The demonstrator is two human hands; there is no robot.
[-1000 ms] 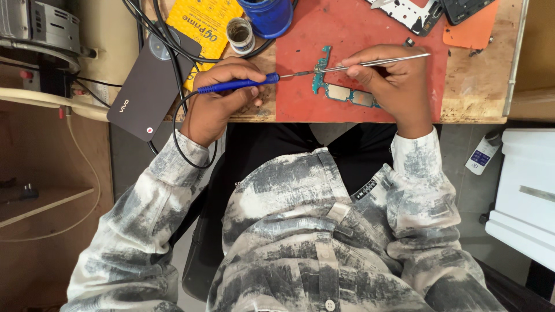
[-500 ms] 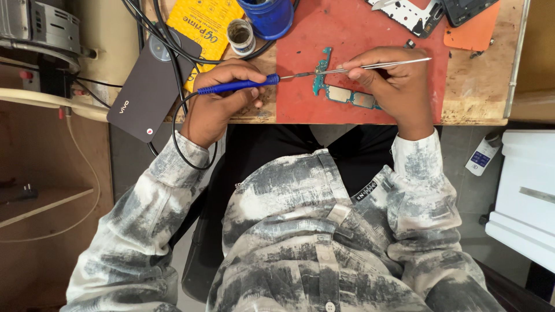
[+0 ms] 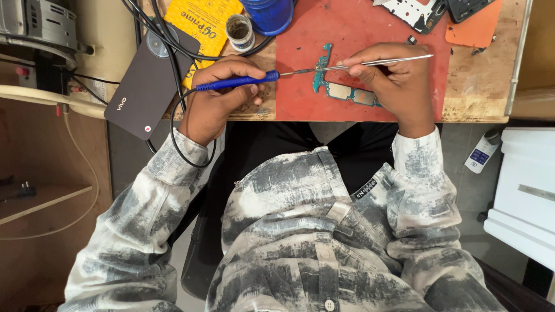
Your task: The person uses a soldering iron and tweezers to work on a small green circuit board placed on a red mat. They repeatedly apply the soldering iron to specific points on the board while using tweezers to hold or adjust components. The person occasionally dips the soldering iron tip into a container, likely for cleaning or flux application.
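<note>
On the red mat (image 3: 358, 29) in front of us lies the green circuit board (image 3: 341, 89), partly under our right hand (image 3: 393, 81), its narrow end pointing away from us. Our left hand (image 3: 217, 98) is closed around the blue handle of the soldering iron (image 3: 237, 82), fingers wrapped over it, with the metal tip reaching to the upper part of the board. Our right hand pinches a pair of slim steel tweezers (image 3: 399, 59) between thumb and fingers; their points meet the iron's tip at the board, though we cannot tell whether they grip any small part.

Over the last second almost nothing has shifted: both hands keep the same hold, the two tools stay crossed at the same spot, and the board has not moved on the mat. We read this as steady, fine work held at one point.

Beside our left hand, a dark phone (image 3: 147, 86) lies on the wooden bench (image 3: 480, 86) under black cables (image 3: 173, 115), with a yellow packet (image 3: 199, 23), a small jar (image 3: 240, 32) and a blue tub (image 3: 269, 14) beyond
</note>
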